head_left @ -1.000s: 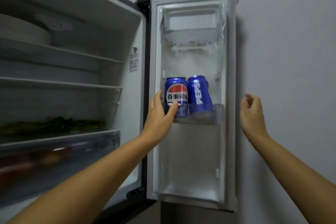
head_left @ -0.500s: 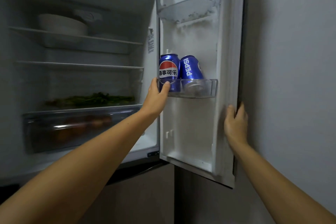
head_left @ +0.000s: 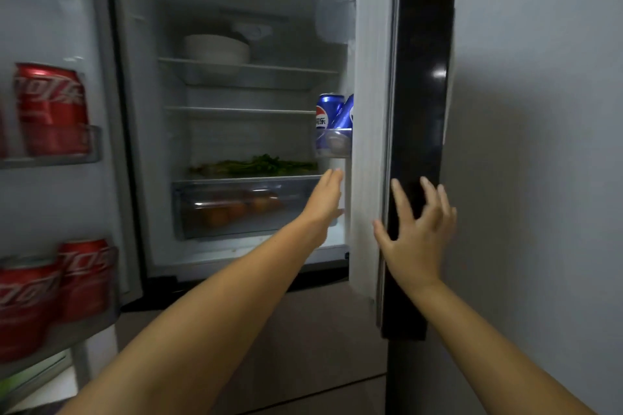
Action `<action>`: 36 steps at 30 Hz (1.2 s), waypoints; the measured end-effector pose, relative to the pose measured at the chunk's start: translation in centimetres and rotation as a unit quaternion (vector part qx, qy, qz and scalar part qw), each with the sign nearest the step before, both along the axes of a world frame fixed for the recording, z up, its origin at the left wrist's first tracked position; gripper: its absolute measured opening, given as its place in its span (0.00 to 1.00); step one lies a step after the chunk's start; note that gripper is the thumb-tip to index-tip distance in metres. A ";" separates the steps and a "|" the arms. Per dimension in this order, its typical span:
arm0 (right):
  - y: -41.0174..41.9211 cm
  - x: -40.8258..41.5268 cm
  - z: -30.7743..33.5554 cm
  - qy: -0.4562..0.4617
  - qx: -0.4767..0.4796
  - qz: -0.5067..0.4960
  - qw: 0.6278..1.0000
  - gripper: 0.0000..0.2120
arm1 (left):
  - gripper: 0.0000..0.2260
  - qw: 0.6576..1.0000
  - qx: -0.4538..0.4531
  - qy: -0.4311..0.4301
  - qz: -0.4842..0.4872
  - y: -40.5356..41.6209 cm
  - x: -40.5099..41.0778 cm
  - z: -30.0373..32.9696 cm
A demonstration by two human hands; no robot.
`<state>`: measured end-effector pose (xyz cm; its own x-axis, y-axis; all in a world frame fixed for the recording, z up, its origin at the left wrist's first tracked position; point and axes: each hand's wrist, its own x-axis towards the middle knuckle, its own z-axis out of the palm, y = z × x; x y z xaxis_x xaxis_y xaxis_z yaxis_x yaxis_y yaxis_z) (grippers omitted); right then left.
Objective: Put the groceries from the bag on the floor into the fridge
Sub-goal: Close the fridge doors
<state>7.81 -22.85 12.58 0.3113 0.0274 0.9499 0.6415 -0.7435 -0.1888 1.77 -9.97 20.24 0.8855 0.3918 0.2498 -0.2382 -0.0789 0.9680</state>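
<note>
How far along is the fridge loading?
Looks nearly done: Pepsi cans sit in the right door's bin, Coke cans in the left door, greens on a shelf. Both hands hold nothing; the right hand is spread against the right door, the left hand open. The bag isn't visible.

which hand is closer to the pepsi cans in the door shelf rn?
Left. The left hand is open just below the Pepsi cans; the right hand is spread on the door's dark outer face, farther right and lower.
</note>
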 end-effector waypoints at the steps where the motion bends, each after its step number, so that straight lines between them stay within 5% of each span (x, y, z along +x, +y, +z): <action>1: 1.4 -0.7 0.2 -0.010 -0.053 -0.013 0.998 0.35 | 0.23 1.000 0.010 0.010 -0.013 0.5 -0.8 -0.3; 6: 6.6 -0.8 1.7 -0.039 -0.215 -0.023 0.976 0.38 | 0.22 0.998 0.052 0.023 0.004 4.3 -6.2 -1.0; 9: 8.8 -0.8 2.0 -0.042 -0.225 -0.025 0.973 0.38 | 0.20 0.982 0.162 0.013 0.092 7.8 -10.7 -1.9; 11: 9.8 -1.1 1.9 -0.037 -0.223 -0.024 0.974 0.36 | 0.19 0.942 0.290 0.036 0.165 10.8 -13.7 -3.0; 12: 10.1 -1.2 1.9 -0.035 -0.223 -0.024 0.974 0.36 | 0.19 0.892 0.390 0.054 0.224 12.4 -15.3 -3.5; 14: 10.9 -1.3 2.1 -0.036 -0.224 -0.020 0.974 0.35 | 0.18 0.731 0.589 0.068 0.337 15.3 -18.4 -4.6; 16: 11.6 -1.2 2.1 -0.045 -0.232 -0.010 0.972 0.32 | 0.18 0.595 0.689 0.096 0.403 17.7 -21.4 -5.9; 18: 12.2 -0.9 1.7 -0.056 -0.257 0.001 0.965 0.27 | 0.15 0.542 0.685 0.155 0.462 19.6 -24.4 -7.3; 27: 12.9 -0.9 0.0 -0.046 -0.481 -0.026 0.875 0.17 | 0.16 0.556 0.590 0.271 0.520 20.4 -27.1 -10.6; 32: 12.8 0.0 -0.5 -0.081 -0.499 -0.003 0.863 0.22 | 0.12 0.551 0.583 0.298 0.517 18.8 -26.6 -10.0; 36: 12.0 0.6 -0.8 -0.113 -0.495 0.039 0.861 0.21 | 0.15 0.510 0.619 0.293 0.520 16.3 -23.9 -10.6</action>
